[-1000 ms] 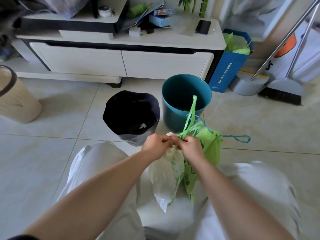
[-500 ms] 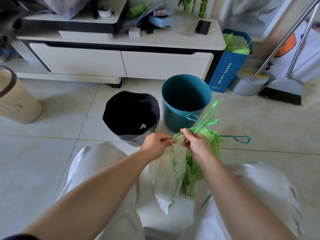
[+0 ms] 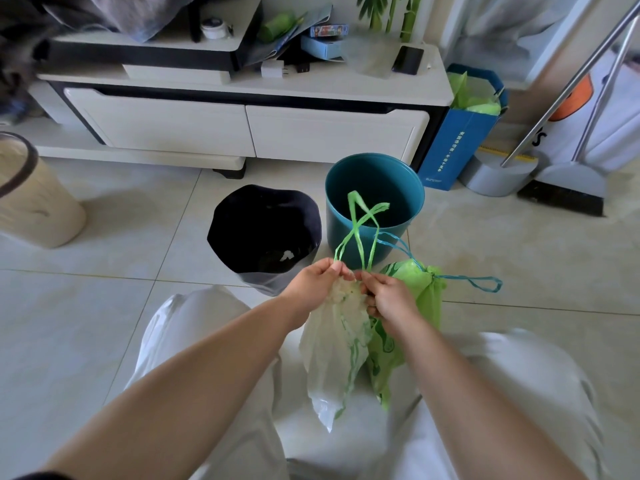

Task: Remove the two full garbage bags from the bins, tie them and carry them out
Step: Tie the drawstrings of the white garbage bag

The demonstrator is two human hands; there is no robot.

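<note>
I see the whitish garbage bag [image 3: 334, 355] hanging low in the near centre, between the person's knees, its mouth gathered. The left hand [image 3: 317, 282] pinches one strand of its green drawstring [image 3: 347, 240] at the mouth, and the right hand [image 3: 391, 299] pinches the other strand; the loops stand up in front of the bins.

Just right of it, touching the right wrist, sits the green garbage bag [image 3: 427, 299]. Its neck is cinched by a blue drawstring [image 3: 485, 284] that trails right over the floor.

Farther off, the black-lined bin [image 3: 225, 220] on the left holds a few pale scraps [image 3: 286, 255]. The teal bin [image 3: 337, 230] stands just right of it, its inside shadowed. A blue paper bag [image 3: 457, 147] at far right holds green sheets [image 3: 474, 98]. A beige bin [image 3: 38, 209] stands at far left.
</note>
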